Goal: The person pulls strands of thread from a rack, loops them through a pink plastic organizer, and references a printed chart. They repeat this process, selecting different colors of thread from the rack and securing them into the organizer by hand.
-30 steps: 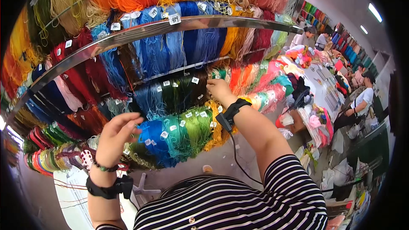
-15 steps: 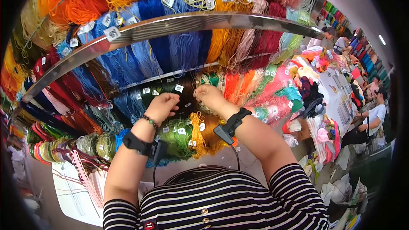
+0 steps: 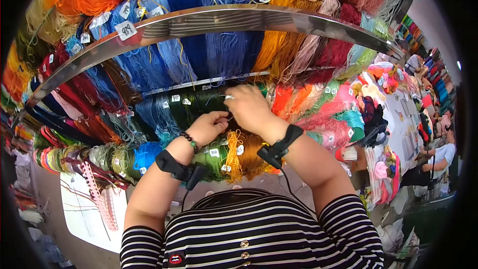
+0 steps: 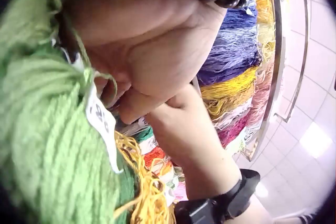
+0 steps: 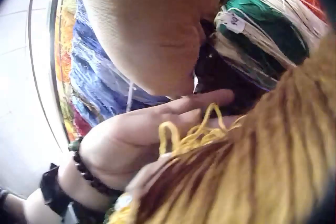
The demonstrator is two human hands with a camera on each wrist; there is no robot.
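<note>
Both hands meet at a dark brown hank of thread (image 5: pixel 239 82) on the rack's lower row. Bent over it from above is my right hand (image 3: pixel 247 108), its fingers curled down and a small white tag (image 3: pixel 229 97) at their edge; its fingertips are hidden. My left hand (image 3: pixel 206 127) comes in from the left just below, thumb and fingers close together at the dark threads. Under the left wrist lies a green hank (image 4: pixel 47 129) with a numbered tag (image 4: pixel 102 121). A golden-brown hank (image 5: pixel 268 150) and loose yellow threads (image 3: pixel 232 152) lie below the hands.
A curved metal rail (image 3: pixel 199 22) crosses above the hands, with blue hanks (image 3: pixel 164 60) hanging behind it. Orange and pink hanks (image 3: pixel 323 109) continue right. Beyond stands a table (image 3: pixel 398 114) with yarn, and a seated person (image 3: pixel 438 157). A white board (image 3: pixel 82 214) is lower left.
My left hand has come rightward from the blue hanks to the dark brown one. The right hand has lowered and folded over the dark threads, meeting the left. The view has shifted slightly.
</note>
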